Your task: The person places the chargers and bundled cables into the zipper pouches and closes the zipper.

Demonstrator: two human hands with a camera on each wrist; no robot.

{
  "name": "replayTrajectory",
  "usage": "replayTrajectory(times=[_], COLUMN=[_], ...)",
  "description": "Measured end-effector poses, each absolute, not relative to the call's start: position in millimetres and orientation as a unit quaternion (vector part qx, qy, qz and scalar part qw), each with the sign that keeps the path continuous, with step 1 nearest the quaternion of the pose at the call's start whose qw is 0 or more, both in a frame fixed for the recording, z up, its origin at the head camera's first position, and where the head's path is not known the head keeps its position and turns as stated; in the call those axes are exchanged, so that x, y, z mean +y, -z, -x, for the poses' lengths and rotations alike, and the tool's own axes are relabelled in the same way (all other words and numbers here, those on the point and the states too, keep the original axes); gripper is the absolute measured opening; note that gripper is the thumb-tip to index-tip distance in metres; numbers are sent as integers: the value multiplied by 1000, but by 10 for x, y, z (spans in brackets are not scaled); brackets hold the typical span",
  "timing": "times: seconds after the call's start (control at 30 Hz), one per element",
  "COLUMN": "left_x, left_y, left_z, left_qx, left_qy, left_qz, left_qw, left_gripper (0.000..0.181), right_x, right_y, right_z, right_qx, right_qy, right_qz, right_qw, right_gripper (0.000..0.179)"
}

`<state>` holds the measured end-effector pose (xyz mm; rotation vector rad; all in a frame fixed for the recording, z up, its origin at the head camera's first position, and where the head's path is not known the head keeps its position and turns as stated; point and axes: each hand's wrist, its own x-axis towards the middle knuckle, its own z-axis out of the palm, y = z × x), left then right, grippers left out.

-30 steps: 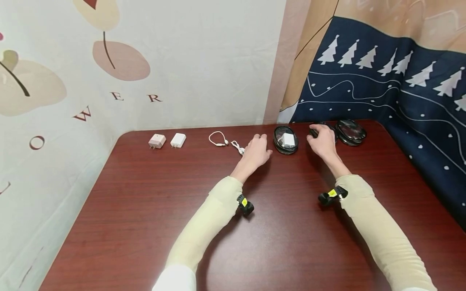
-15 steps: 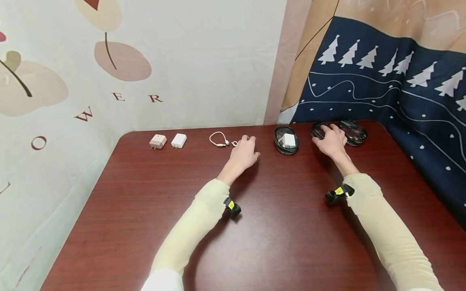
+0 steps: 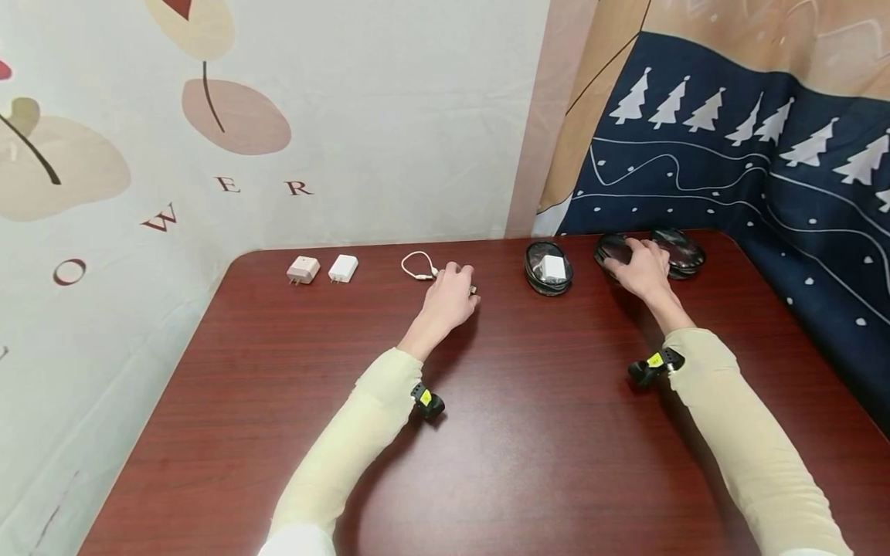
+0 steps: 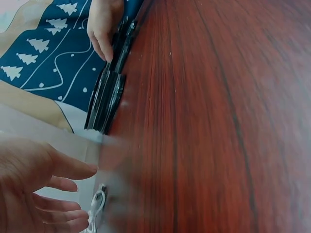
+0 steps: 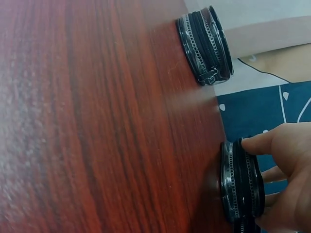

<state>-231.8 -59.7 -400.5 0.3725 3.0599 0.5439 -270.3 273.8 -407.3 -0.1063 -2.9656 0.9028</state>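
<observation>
In the head view my left hand (image 3: pixel 450 297) is over a bundled white charging cable (image 4: pixel 97 206); one plug end shows beyond the fingers. The left wrist view has its fingers loosely extended, the lower fingertips right at the cable. A looped white cable (image 3: pixel 416 266) lies just left of it. My right hand (image 3: pixel 643 270) grips a round clear-topped black zip pouch (image 5: pixel 238 182), thumb on the zipper side and fingers across the top. A second such pouch (image 3: pixel 677 249) sits to the right, partly behind the hand. A third pouch (image 3: pixel 545 287), holding a white charger, lies between the hands.
Two chargers, a pinkish one (image 3: pixel 303 269) and a white one (image 3: pixel 344 268), lie at the table's back left. A pale curtain (image 3: pixel 389 154) and a navy cloth with trees (image 3: pixel 667 162) hang behind the brown wooden table (image 3: pixel 528 432).
My left hand has moved left from near the charger pouch to over the bundled cable. My right hand has shifted slightly right over the middle pouch, which stays in place.
</observation>
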Motion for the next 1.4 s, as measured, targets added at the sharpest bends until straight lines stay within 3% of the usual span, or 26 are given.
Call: replayTrajectory(times=[0.23, 0.47, 0.67, 1.03, 1.23, 1.4], left_x=[-729, -805, -834, -868, -848, -832], left_y=[4051, 4110, 4124, 4143, 4142, 4113], left_z=[2346, 2384, 2409, 2446, 2470, 2474], left_qx=[976, 974, 969, 964, 967, 969], left_qy=[-177, -177, -190, -211, -233, -242], left_qz=[-126, -141, -156, -162, -100, -54], left_qw=[3, 9, 17, -15, -13, -4], left_gripper=[41, 42, 27, 14, 40, 49], right_x=[2755, 2793, 2809, 2835, 2850, 2881], right_y=[4041, 4053, 4062, 4059, 4044, 4047], right_z=[2699, 2713, 2709, 2664, 2649, 2638], right_qx=[-958, -957, -954, -936, -932, -924], right_qy=[-283, -284, -286, -336, -346, -365], right_qz=[41, 62, 84, 103, 106, 111], right_qw=[21, -14, -39, -22, -22, -17], right_gripper=[74, 87, 103, 104, 100, 100])
